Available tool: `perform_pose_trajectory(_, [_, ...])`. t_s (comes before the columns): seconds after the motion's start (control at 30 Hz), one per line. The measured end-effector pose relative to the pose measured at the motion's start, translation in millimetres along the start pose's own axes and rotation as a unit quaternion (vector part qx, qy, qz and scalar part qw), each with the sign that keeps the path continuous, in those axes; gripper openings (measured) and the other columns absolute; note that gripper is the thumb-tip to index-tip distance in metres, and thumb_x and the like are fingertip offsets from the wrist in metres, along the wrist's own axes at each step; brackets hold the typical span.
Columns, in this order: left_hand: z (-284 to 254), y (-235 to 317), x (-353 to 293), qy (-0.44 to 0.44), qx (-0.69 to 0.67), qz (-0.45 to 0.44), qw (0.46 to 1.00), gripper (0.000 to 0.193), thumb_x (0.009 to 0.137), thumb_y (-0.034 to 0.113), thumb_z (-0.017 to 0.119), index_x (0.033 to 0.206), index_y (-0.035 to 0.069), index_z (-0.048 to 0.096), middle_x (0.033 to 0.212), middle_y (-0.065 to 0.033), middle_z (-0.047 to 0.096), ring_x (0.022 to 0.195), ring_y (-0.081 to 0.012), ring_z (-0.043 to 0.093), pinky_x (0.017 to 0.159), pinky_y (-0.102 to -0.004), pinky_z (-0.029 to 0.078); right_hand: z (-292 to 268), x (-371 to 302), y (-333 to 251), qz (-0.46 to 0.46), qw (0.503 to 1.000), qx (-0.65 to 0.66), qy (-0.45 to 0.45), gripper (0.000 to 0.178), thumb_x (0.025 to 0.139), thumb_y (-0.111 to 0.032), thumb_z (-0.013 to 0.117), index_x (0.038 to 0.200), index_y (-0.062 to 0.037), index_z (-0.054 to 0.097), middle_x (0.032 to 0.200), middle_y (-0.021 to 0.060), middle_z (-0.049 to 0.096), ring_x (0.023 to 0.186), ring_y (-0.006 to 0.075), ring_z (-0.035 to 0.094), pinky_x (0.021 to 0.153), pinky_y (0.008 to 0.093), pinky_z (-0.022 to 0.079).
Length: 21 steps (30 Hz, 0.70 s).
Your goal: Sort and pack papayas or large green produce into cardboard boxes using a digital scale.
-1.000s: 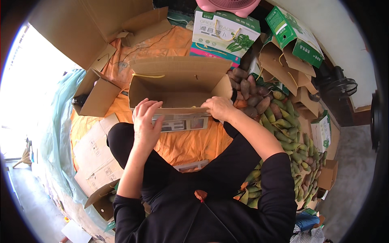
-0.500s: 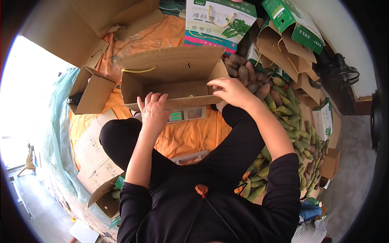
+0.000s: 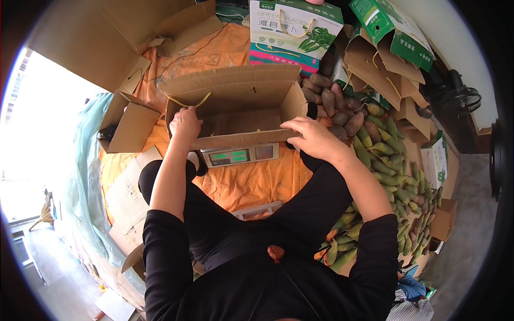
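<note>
Floor setup here, whole thing spread over an orange cloth (image 3: 241,184) on the ground, with bright daylight washing out the left side and a pale blue plastic sheet (image 3: 88,176) along that edge. A big flattened brown cardboard sheet (image 3: 91,37) fills the upper left corner. On the right runs a long heap of green and purple radishes (image 3: 385,155), stretching from next to the open box down toward the person's right knee. Behind that are a few green-and-white printed cartons (image 3: 292,24), some folded open.

The main thing is the open cardboard box (image 3: 235,101), sitting dead centre on top of a weighing scale (image 3: 238,156), whose display panel pokes out just under the box's near wall. The box looks empty inside, flaps standing up, a yellow cord handle looped at its left flap. A smaller open brown box (image 3: 128,125) sits just to its left.

The person sits cross-legged in black clothes. The left hand (image 3: 184,124) rests on the near left corner of the box, fingers curled over the rim, so that grip is closed on the box edge. The right hand (image 3: 313,138) is at the near right corner, fingers spread fairly flat along the top of the near wall, touching it, more of a loose press than a tight grip.
</note>
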<state>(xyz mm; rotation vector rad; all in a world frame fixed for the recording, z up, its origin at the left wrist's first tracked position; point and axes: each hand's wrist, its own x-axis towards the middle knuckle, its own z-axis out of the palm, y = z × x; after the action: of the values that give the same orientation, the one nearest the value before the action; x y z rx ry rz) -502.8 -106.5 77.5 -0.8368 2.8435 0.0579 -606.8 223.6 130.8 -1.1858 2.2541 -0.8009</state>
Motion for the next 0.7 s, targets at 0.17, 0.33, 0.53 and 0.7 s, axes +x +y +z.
perform_pose_trajectory(0.17, [2.5, 4.7, 1.0, -0.093, -0.088, 0.023, 0.991, 0.041, 0.082, 0.030, 0.069, 0.116, 0.010, 0.061, 0.111, -0.0143, 0.066, 0.108, -0.0309, 0.061, 0.089, -0.0416, 0.050, 2.5, -4.0, 1.5, 0.016, 1.000, 0.019, 0.000, 0.035, 0.082, -0.009, 0.065, 0.117, -0.0030, 0.060, 0.109, 0.0118, 0.059, 0.096, 0.0248, 0.060, 0.086, 0.0351, 0.048])
perform_pose_trajectory(0.33, [-13.6, 9.6, -3.2, -0.068, -0.183, 0.058, 0.979, 0.043, 0.082, 0.035, 0.067, 0.117, 0.009, 0.063, 0.107, -0.0165, 0.066, 0.101, -0.0326, 0.063, 0.085, -0.0423, 0.050, 6.8, -1.7, 8.4, -0.020, 1.000, 0.013, 0.011, 0.035, 0.081, -0.009, 0.066, 0.115, -0.0027, 0.060, 0.107, 0.0123, 0.059, 0.097, 0.0256, 0.059, 0.086, 0.0357, 0.048])
perform_pose_trajectory(0.53, [-35.4, 34.5, -75.4, -0.046, -0.192, 0.138, 0.971, 0.051, 0.075, 0.033, 0.073, 0.118, 0.008, 0.062, 0.112, -0.0117, 0.063, 0.111, -0.0289, 0.056, 0.095, -0.0441, 0.039, -37.5, -15.9, 2.2, 0.010, 0.995, 0.085, 0.054, 0.034, 0.084, -0.011, 0.065, 0.116, -0.0021, 0.061, 0.098, 0.0132, 0.066, 0.090, 0.0215, 0.064, 0.080, 0.0322, 0.050])
perform_pose_trajectory(0.7, [-3.1, 42.8, -83.2, 0.033, -0.064, 0.124, 0.990, 0.044, 0.073, 0.022, 0.073, 0.115, 0.012, 0.065, 0.107, -0.0097, 0.064, 0.108, -0.0277, 0.057, 0.098, -0.0423, 0.036, -70.9, -64.9, 42.3, 0.121, 0.961, 0.133, 0.211, 0.034, 0.089, -0.011, 0.063, 0.122, -0.0072, 0.060, 0.104, 0.0080, 0.067, 0.086, 0.0118, 0.061, 0.080, 0.0275, 0.050])
